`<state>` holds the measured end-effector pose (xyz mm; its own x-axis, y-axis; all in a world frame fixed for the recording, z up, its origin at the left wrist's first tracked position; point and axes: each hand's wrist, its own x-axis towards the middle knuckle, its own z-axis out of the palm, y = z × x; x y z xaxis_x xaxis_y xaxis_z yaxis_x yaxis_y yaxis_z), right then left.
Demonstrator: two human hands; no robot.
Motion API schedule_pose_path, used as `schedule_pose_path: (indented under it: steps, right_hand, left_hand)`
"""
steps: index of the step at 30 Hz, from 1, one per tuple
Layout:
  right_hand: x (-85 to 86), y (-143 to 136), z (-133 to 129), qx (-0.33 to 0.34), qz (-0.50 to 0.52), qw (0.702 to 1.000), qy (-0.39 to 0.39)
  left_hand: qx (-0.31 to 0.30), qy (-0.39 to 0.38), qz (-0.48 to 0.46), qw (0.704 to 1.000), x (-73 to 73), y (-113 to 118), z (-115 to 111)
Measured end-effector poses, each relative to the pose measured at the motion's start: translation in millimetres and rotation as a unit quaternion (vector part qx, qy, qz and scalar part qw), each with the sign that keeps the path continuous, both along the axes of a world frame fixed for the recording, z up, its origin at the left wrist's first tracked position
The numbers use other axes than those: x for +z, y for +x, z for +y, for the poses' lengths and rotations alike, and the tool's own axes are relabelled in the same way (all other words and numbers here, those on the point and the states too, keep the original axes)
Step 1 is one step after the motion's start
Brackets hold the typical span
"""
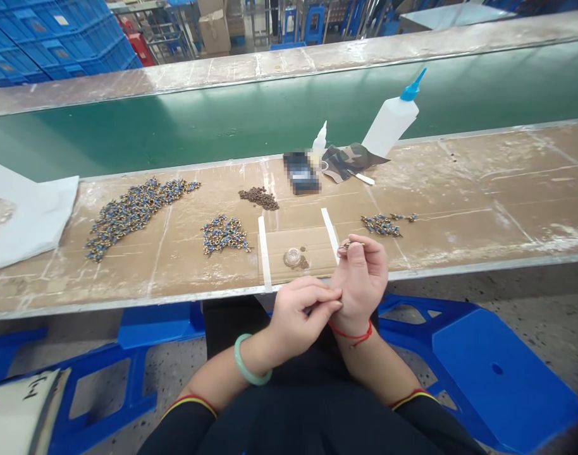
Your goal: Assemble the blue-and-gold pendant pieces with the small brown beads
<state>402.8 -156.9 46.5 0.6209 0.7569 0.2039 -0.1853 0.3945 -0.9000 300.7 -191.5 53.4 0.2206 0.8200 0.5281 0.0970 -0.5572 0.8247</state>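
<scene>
right hand [361,273], lower centre of frame: fingers curled, thumb and forefinger pinching a small metal piece [346,244] at the fingertips. wrist bent up, red string at the wrist. left hand [302,314] just left of it, touching the right wrist; fingers loosely curled, thumb against forefinger, whether it holds anything cannot be told. green bangle on the left wrist. the piece is tiny, brownish, detail blurred, held over the near edge of the workbench [483,208]. small clear cap [293,256] on the bench just left. blue-and-brass pieces [224,234] heaped further left.
</scene>
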Motion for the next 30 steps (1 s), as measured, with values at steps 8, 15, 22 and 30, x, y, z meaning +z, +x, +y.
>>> schedule_pose_path:
  steps: [8, 15, 22, 30]
  right_hand:
    - [1.2, -3, -10, 0.075, 0.015, 0.996, -0.052]
    - [3.3, 3, -4, 0.113, 0.056, 0.991, -0.04]
    - [1.8, 10, -3, 0.204, 0.04, 0.977, -0.05]
    - [-6.3, 33, 6, 0.262, -0.073, 0.959, -0.078]
  left_hand:
    - [-0.179, -0.063, 0.036, 0.981, 19.2, -22, 36]
    - [-0.226, -0.353, -0.337, 0.843, -0.5, -21, 33]
    - [-0.207, -0.424, -0.476, 0.742, -2.2, -21, 22]
    - [-0.193, -0.391, -0.459, 0.774, -3.0, -33, 23]
